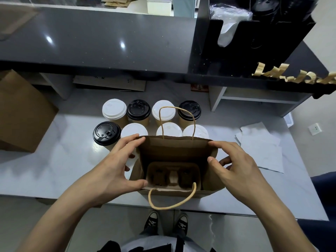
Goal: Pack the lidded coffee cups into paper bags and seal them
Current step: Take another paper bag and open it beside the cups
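A brown paper bag (pixel 174 148) with twisted handles stands open at the front edge of the white counter (pixel 60 160). A pulp two-cup carrier (pixel 172 174) lies at its bottom, with nothing in its wells. My left hand (pixel 120 164) grips the bag's left side, thumb at the near corner and fingers at the far corner. My right hand (pixel 234 164) holds the right side the same way, index finger along the top rim. Behind the bag stand several lidded paper cups, some with white lids (pixel 114 108) and some with black lids (pixel 107 133).
A cardboard box (pixel 23 113) sits at the left of the counter. White paper sheets (pixel 261 148) lie at the right. A dark raised shelf (pixel 109 40) runs behind, with a black holder (pixel 254 39) and strips of brown tape (pixel 298 75) on its right end.
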Motion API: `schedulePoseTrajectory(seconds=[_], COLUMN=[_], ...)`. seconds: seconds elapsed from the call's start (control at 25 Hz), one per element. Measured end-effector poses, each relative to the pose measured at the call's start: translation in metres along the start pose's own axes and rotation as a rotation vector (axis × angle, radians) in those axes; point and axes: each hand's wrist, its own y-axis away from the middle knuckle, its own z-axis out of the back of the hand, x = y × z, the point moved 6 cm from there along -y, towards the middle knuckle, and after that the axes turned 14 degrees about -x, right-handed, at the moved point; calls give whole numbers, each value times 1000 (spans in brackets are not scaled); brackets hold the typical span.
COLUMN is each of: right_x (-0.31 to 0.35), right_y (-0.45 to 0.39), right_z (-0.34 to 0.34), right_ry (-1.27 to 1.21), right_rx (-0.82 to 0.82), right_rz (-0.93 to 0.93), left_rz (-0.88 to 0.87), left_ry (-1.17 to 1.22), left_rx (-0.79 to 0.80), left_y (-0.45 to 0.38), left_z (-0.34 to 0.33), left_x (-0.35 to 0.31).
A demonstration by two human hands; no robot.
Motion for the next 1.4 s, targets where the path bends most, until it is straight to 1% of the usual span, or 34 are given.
schedulePoseTrajectory(seconds=[0.24, 0.44, 0.56, 0.76, 0.92, 1.04, 1.12, 1.16, 1.2, 1.28, 1.36, 1.4], right_x=[-5, -17, -22, -13, -1, 7, 0, -7, -15, -28, -31, -31], right_y=[-1, -1, 1, -2, -21, -49, -72, -84, -93, -104, -107, -108], right_z=[4, 19, 23, 20, 21, 19, 8, -1, -13, -40, -58, -64], right_ry=[6, 14, 1, -61, -102, -163, -111, -37, 65, 253, 315, 323], right_rx=[0, -39, -35, 6, 3, -56, -110, -102, -52, 120, 250, 279], right_rz=[-17, -68, -79, -41, 2, 21, 22, 24, 33, 70, 89, 98], left_rz=[-5, -55, -54, -33, -6, 28, 43, 48, 49, 50, 51, 54], left_ry=[7, 18, 18, 15, 5, 6, 2, 2, 5, 11, 15, 19], left_rx=[-12, 29, 37, 6, -29, -44, -48, -47, -44, -35, -34, -36], left_y=[-1, -2, -5, -4, 1, 4, 6, 6, 7, 8, 8, 9], left_z=[-3, -24, -27, -14, -1, 6, 9, 10, 10, 10, 11, 12], left_x=[-4, -17, -20, -12, -5, 1, 5, 6, 7, 7, 8, 10])
